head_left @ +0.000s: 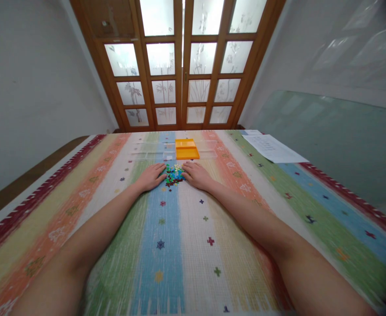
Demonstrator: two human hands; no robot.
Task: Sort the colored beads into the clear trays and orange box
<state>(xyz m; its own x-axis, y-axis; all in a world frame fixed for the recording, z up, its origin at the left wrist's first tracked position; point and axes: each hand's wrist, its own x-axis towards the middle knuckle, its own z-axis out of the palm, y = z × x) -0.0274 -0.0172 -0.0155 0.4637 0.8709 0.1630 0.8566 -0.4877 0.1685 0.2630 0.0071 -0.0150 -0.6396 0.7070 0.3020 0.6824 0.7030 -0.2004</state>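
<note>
A pile of small colourful pieces (174,174), green, blue, yellow and dark red, lies on the striped tablecloth between my hands. My left hand (151,177) rests palm down at the pile's left edge, its fingers stretched out and touching the nearest pieces. On the opposite side, my right hand (196,174) lies flat with its fingertips against the pile's right edge. Neither hand holds anything that I can see. Just beyond the pile sits an orange tray (187,152) with compartments. The exact shape of the pieces is too small to make out.
Clear plastic boxes (147,150) flank the orange tray on both sides. Printed paper sheets (272,148) lie at the far right of the table. The striped tablecloth (196,263) covers the table. Wooden doors with glass panes (183,66) stand behind it, with walls at both sides.
</note>
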